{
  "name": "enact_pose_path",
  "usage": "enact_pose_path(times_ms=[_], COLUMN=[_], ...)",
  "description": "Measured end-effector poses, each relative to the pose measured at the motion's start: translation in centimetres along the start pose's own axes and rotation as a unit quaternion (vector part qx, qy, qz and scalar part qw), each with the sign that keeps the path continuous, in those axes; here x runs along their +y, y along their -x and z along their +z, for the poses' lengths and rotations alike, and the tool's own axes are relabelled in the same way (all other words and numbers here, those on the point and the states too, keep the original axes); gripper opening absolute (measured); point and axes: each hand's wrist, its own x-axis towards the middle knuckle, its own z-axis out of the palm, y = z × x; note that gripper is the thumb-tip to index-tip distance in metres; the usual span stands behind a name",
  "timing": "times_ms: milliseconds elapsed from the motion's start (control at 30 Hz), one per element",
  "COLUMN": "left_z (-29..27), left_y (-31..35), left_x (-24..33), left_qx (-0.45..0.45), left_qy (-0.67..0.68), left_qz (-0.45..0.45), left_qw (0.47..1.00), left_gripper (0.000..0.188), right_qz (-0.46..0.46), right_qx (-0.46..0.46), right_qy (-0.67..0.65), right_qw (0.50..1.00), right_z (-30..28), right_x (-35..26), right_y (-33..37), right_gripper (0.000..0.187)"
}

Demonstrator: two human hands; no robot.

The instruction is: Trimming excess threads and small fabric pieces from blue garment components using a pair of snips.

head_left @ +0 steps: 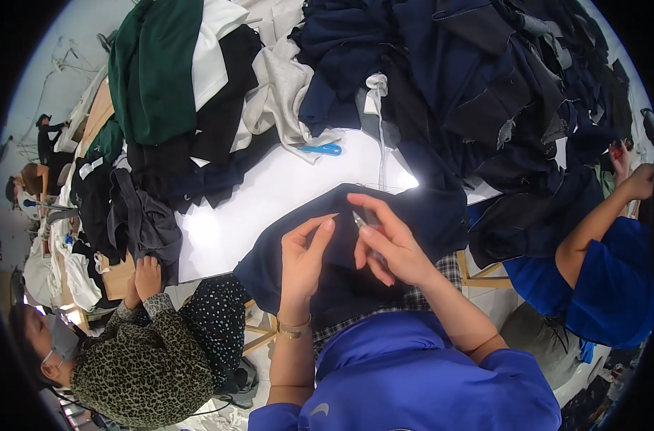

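My left hand (302, 255) is raised with thumb and forefinger pinched together; whatever they hold is too small to make out. Close by on its right, my right hand (395, 248) grips a small pointed metal tool (358, 219) between thumb and fingers, its tip toward the left hand. The tool's exact kind is hidden by the fingers. Below both hands, a dark navy cloth (266, 248) spreads over my lap and the near table edge.
Piles of navy garments (442, 86) and a green garment (154, 72) cover the white table (233, 205). A blue plastic item (323, 149) lies there. One person (140, 359) sits at left handling dark cloth; another person (607, 273) in blue works at right.
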Motion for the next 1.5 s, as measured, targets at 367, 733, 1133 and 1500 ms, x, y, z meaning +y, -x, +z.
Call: enact_pose_path(times_ms=[367,733,1133,1500], left_z=[-0.2,-9.6,-11.7,-14.1], left_y=[0.3,3.2,10.5,-7.1], left_x=[0.2,3.9,10.6,24.2], left_qx=[0.021,-0.302,-0.129,0.331], left_qy=[-0.097,0.535,0.08,-0.051], left_qz=[0.013,-0.155,-0.07,0.422], left_qw=[0.995,0.774,0.986,0.842], left_gripper=[0.018,0.059,0.044,0.029], right_qz=[0.023,-0.198,-0.093,-0.11], right_qx=[-0.033,0.318,0.411,0.496], right_qy=[0.04,-0.023,0.393,0.424], right_qw=[0.998,0.927,0.818,0.75], right_z=[0.2,-6.3,-14.0,-15.4], right_x=[0.0,0.5,1.7,2.9], right_y=[0.0,0.5,3.3,4.6], right_gripper=[0.045,0.023,0.029,0.033])
